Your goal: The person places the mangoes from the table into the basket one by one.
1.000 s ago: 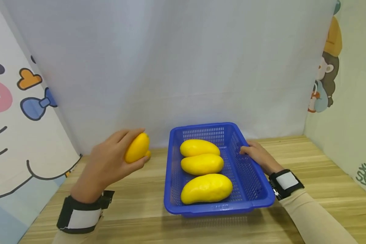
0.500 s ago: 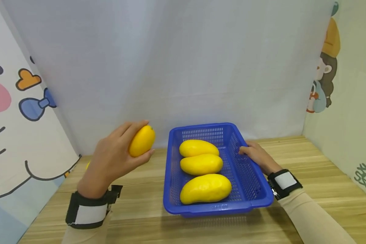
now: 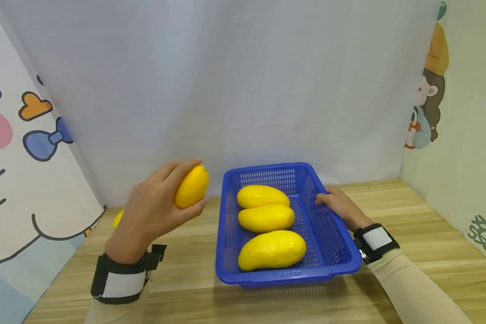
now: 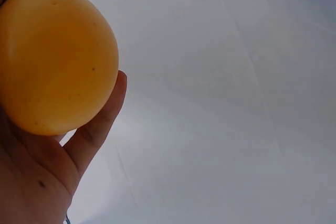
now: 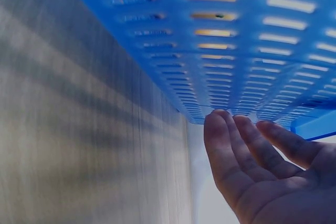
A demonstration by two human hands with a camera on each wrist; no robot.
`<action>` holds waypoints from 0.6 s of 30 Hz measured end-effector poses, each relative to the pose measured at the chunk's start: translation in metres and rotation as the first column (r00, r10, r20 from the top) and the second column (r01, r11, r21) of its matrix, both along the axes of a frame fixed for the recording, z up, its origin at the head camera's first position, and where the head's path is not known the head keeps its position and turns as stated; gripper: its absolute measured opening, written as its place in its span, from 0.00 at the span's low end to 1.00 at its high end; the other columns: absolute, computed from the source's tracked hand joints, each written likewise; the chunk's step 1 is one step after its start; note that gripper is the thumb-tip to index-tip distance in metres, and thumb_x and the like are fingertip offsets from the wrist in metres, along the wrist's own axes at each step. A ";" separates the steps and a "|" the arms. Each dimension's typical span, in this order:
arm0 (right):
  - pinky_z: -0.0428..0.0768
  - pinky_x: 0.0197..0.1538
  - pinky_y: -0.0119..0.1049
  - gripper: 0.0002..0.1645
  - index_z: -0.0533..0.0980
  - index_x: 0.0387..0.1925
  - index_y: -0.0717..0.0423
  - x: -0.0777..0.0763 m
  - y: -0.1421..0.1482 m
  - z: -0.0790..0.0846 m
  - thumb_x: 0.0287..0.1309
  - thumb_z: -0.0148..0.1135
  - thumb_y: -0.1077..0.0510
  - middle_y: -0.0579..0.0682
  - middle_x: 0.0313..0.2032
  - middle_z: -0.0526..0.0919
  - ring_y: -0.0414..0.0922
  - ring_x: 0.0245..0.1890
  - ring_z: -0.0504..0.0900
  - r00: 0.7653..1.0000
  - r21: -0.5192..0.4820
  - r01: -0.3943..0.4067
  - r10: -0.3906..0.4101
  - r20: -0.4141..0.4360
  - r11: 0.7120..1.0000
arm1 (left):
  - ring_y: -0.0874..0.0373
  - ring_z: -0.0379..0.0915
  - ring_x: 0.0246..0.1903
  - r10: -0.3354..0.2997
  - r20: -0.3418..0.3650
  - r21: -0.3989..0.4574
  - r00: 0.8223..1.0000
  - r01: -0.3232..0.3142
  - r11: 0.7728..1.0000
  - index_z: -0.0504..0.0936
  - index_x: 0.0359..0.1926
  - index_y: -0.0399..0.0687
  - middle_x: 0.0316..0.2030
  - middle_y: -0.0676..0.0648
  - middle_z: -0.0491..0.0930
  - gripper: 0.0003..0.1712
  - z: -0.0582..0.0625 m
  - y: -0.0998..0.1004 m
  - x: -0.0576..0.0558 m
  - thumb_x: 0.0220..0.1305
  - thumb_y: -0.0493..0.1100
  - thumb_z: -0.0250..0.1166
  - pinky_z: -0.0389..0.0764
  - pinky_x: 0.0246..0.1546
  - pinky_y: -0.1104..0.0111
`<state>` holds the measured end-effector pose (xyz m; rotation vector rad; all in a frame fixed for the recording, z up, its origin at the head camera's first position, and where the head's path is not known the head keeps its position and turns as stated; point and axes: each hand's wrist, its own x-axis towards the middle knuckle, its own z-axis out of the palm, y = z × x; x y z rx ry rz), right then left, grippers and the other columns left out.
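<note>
My left hand (image 3: 150, 211) grips a yellow mango (image 3: 192, 186) between thumb and fingers, raised over the table left of the blue basket. Close up in the left wrist view, the mango (image 4: 58, 59) is smooth with a few dark specks, and the palm lies under it. Three larger yellow mangoes lie crosswise in the blue plastic basket (image 3: 287, 274), the front mango (image 3: 272, 250) being the biggest. With the thumb over its right rim, my right hand (image 3: 342, 207) holds the basket. From the right wrist view, the fingers (image 5: 218, 140) are against the slotted outer wall.
Another yellow fruit (image 3: 118, 219) shows partly behind my left wrist on the wood-grain table (image 3: 178, 279). A white cloth (image 3: 210, 90) hangs along the back. Panels with cartoon drawings stand at the left (image 3: 20, 180) and right.
My left hand has risen and moved right with the mango, slowing lately. A yellow fruit behind the left wrist has come into view. The right hand and basket stay in place.
</note>
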<state>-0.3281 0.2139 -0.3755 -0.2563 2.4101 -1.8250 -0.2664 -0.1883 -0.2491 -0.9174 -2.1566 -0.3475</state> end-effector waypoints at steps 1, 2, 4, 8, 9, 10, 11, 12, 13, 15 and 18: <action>0.79 0.34 0.46 0.24 0.65 0.53 0.70 0.000 0.000 0.000 0.56 0.47 0.60 0.69 0.42 0.75 0.55 0.32 0.79 1.000 -0.002 -0.001 0.001 0.001 1.000 | 0.56 0.72 0.30 -0.010 -0.002 0.006 1.000 0.010 1.000 0.68 0.62 0.58 0.45 0.48 0.75 0.39 0.001 0.002 0.000 0.47 0.58 0.66 0.76 0.24 0.64; 0.79 0.34 0.46 0.24 0.65 0.53 0.70 0.000 0.000 0.000 0.56 0.47 0.60 0.69 0.42 0.75 0.55 0.33 0.79 1.000 -0.003 -0.006 0.006 0.001 1.000 | 0.56 0.72 0.30 -0.020 -0.006 0.012 1.000 0.020 1.000 0.68 0.63 0.59 0.45 0.49 0.75 0.39 0.002 0.005 0.000 0.47 0.58 0.66 0.76 0.24 0.64; 0.79 0.34 0.46 0.24 0.65 0.53 0.70 0.001 0.000 0.000 0.57 0.46 0.60 0.70 0.42 0.75 0.56 0.33 0.79 1.000 -0.005 -0.010 0.010 0.002 1.000 | 0.57 0.71 0.30 -0.039 -0.011 0.025 0.999 0.040 0.999 0.68 0.63 0.59 0.45 0.49 0.75 0.39 0.004 0.011 0.001 0.47 0.58 0.66 0.76 0.23 0.65; 0.79 0.34 0.46 0.24 0.65 0.53 0.70 0.002 -0.001 0.000 0.57 0.46 0.60 0.69 0.42 0.75 0.57 0.33 0.79 1.000 -0.013 -0.014 0.014 0.009 1.000 | 0.57 0.71 0.29 -0.061 -0.008 0.035 0.998 0.061 0.997 0.68 0.63 0.58 0.45 0.49 0.75 0.39 0.008 0.019 0.003 0.48 0.58 0.66 0.75 0.23 0.65; 0.79 0.34 0.46 0.24 0.65 0.53 0.70 0.002 -0.001 0.001 0.57 0.46 0.60 0.69 0.42 0.75 0.57 0.33 0.79 1.000 -0.013 -0.014 0.014 0.009 1.000 | 0.57 0.71 0.29 -0.062 -0.006 0.036 0.998 0.062 0.997 0.68 0.63 0.58 0.46 0.49 0.75 0.39 0.008 0.020 0.003 0.47 0.58 0.66 0.75 0.23 0.65; 0.79 0.34 0.46 0.24 0.65 0.53 0.70 0.002 -0.001 0.001 0.57 0.46 0.60 0.69 0.42 0.75 0.57 0.33 0.79 1.000 -0.013 -0.013 0.013 0.009 1.000 | 0.57 0.71 0.29 -0.061 -0.004 0.036 0.998 0.062 0.997 0.68 0.63 0.58 0.46 0.49 0.75 0.39 0.008 0.020 0.004 0.47 0.58 0.67 0.75 0.23 0.65; 0.79 0.34 0.46 0.24 0.65 0.53 0.70 0.002 -0.001 0.001 0.57 0.46 0.60 0.69 0.42 0.75 0.56 0.33 0.79 1.000 -0.013 -0.011 0.011 0.009 1.000 | 0.57 0.71 0.29 -0.061 -0.002 0.035 0.998 0.061 0.998 0.68 0.63 0.58 0.46 0.49 0.75 0.39 0.009 0.020 0.004 0.48 0.57 0.67 0.76 0.23 0.65; 0.79 0.34 0.46 0.23 0.65 0.53 0.70 0.001 -0.001 0.001 0.57 0.46 0.60 0.69 0.42 0.75 0.56 0.33 0.79 1.000 -0.012 -0.009 0.009 0.007 1.000 | 0.57 0.72 0.30 -0.061 0.000 0.035 0.998 0.061 0.998 0.67 0.63 0.58 0.46 0.49 0.75 0.39 0.009 0.020 0.004 0.48 0.58 0.67 0.76 0.24 0.65; 0.79 0.34 0.46 0.23 0.66 0.52 0.70 0.001 -0.001 0.001 0.57 0.46 0.60 0.69 0.42 0.75 0.56 0.33 0.79 1.000 -0.010 -0.009 0.009 0.006 1.000 | 0.57 0.72 0.29 -0.061 0.000 0.036 0.998 0.061 0.997 0.67 0.63 0.58 0.46 0.49 0.75 0.39 0.009 0.019 0.004 0.47 0.58 0.67 0.76 0.24 0.65; 0.79 0.34 0.45 0.23 0.66 0.52 0.70 0.001 -0.001 0.002 0.57 0.46 0.61 0.68 0.41 0.76 0.55 0.32 0.79 1.000 -0.010 -0.007 0.007 0.003 1.000 | 0.57 0.72 0.30 -0.062 -0.002 0.038 0.998 0.062 0.997 0.67 0.63 0.58 0.46 0.49 0.75 0.40 0.009 0.019 0.004 0.47 0.58 0.67 0.76 0.24 0.65; 0.79 0.34 0.45 0.22 0.66 0.51 0.71 0.002 -0.001 0.002 0.56 0.47 0.61 0.68 0.41 0.76 0.55 0.32 0.79 1.000 -0.010 -0.004 0.004 0.004 1.000 | 0.57 0.72 0.30 -0.066 -0.007 0.039 0.998 0.066 0.997 0.67 0.63 0.58 0.46 0.49 0.75 0.39 0.008 0.020 0.003 0.47 0.58 0.67 0.76 0.23 0.65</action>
